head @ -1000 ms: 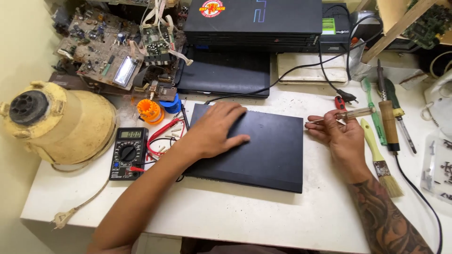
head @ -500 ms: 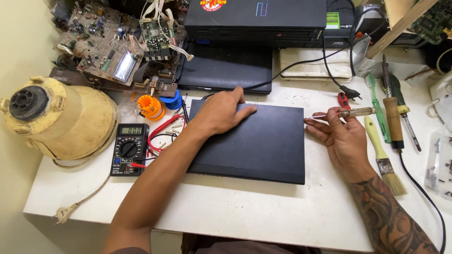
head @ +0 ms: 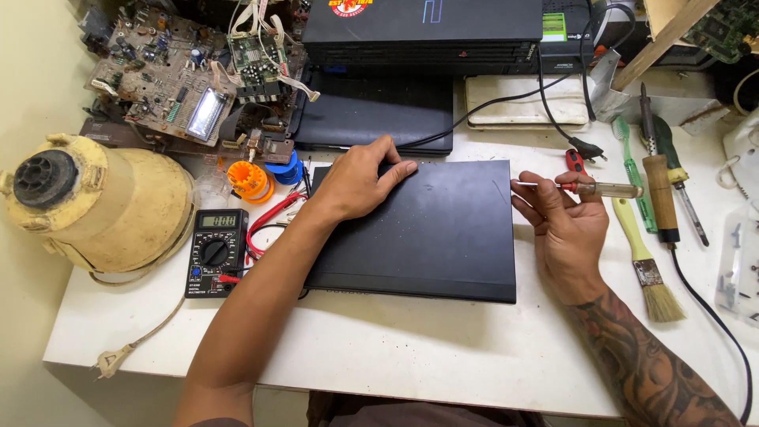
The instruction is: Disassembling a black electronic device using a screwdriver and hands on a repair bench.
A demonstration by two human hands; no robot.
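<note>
The black console (head: 415, 229) lay flat on the white table (head: 411, 348), its long side running left to right between the two hands. The left hand (head: 360, 180) rested palm-down, fingers spread, on the far-left corner of its lid. The right hand (head: 563, 229) sat just off its right edge, fingers closed around a screwdriver (head: 589, 188) (clear handle), whose tip pointed left toward the console's far-right corner, making that hand the nearer one there.

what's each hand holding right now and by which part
The right hand grips a screwdriver by its clear handle. The left hand holds nothing; it rests flat on the black console case.
</note>
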